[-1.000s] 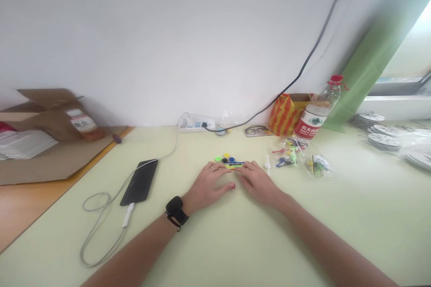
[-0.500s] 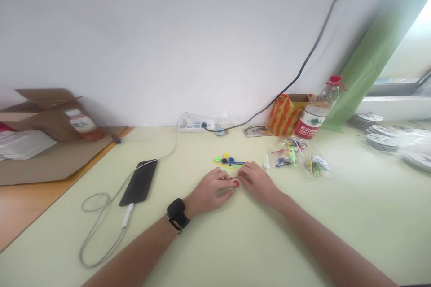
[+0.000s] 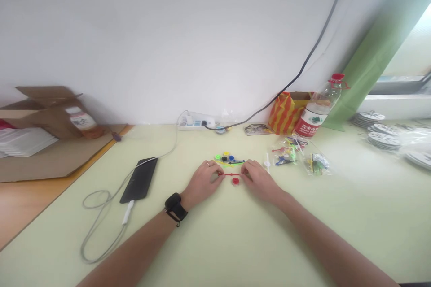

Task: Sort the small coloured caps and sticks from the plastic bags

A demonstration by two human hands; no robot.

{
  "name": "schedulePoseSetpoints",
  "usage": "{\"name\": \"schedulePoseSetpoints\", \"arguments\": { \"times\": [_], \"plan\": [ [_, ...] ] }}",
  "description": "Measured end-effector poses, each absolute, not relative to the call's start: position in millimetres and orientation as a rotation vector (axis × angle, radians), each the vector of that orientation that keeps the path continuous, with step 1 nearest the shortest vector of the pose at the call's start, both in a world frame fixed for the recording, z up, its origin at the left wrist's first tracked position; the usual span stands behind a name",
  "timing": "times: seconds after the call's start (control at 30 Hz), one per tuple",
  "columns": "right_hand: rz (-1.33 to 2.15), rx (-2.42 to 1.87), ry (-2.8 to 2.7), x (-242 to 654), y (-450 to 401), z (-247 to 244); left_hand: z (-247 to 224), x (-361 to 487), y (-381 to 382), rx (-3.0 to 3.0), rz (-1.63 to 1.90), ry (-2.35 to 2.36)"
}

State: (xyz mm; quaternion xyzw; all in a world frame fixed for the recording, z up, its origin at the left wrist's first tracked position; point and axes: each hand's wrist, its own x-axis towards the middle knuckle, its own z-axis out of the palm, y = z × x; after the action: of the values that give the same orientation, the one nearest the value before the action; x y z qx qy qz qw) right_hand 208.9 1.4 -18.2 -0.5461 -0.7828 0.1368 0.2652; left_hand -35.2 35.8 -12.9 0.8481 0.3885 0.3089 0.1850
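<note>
Between my hands a thin red plastic arrow (image 3: 231, 174) is stretched level, one end in each hand's fingertips. My left hand (image 3: 204, 182), with a ring on one finger, pinches its left end. At the right end my right hand (image 3: 258, 180) is closed with fingers together. Just below the arrow a small round red disc (image 3: 235, 181) lies on the table. Beyond my hands sit small round pieces, among them a green one (image 3: 217, 157), a black one (image 3: 224, 158) and a blue one (image 3: 231, 158). A blue arrow (image 3: 237, 162) lies beside them.
A black phone (image 3: 138, 180) with a white cable lies left. To the right are a white arrow piece (image 3: 267, 162), small plastic bags of coloured parts (image 3: 285, 154) and a large bottle (image 3: 313, 119). A power strip (image 3: 195, 122) lies by the wall; stacked white discs (image 3: 384, 139) stand far right.
My left hand has drawn away to the left, so the red arrow's shaft now shows between both hands. The red disc, partly covered by fingers before, lies in plain sight on the table.
</note>
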Motion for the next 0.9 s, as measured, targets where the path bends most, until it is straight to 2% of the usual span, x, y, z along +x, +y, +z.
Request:
{"name": "schedulePoseSetpoints", "arguments": {
  "times": [0.13, 0.5, 0.9],
  "plan": [
    [0.437, -1.404, -2.059, 208, -3, -9, -9, -35, 34, 2.344, 0.852, 1.080],
    [1.019, -1.278, -1.896, 224, 8, -2, 0, -32, 26, 2.315, 0.845, 0.890],
    [1.091, -1.332, -1.804, 216, 9, -10, 0, -32, 26, 2.326, 0.783, 0.977]
  ]
}}
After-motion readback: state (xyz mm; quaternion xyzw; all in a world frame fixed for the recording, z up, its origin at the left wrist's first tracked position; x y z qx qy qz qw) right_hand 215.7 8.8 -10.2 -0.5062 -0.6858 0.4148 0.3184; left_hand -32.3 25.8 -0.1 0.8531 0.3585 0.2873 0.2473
